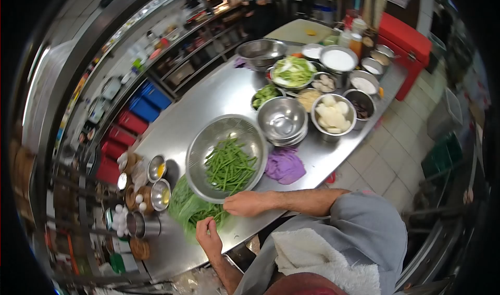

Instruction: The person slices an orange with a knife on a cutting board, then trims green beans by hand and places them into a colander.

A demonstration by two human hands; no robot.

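A perforated metal colander (pixel 194 159) full of cut green beans (pixel 232 165) stands on the steel table. Against its near side lies a thin green plastic bag (pixel 182 206) with more green beans (pixel 211 211) spilling from its mouth. My right hand (pixel 246 204) is closed at the colander's near rim, its fingertips turned down and mostly hidden. Beside the loose beans, my left hand (pixel 209 236) is curled with thumb and forefinger together. Whatever either hand pinches is too small to make out.
Stacked steel bowls (pixel 283 120) and a purple cloth (pixel 285 166) sit right of the colander. Beyond are a bowl of peeled white pieces (pixel 332 115), chopped cabbage (pixel 294 71) and several bottles. Eggs (pixel 120 222) and small bowls (pixel 160 195) line the left edge. Another person (pixel 258 3) stands far back.
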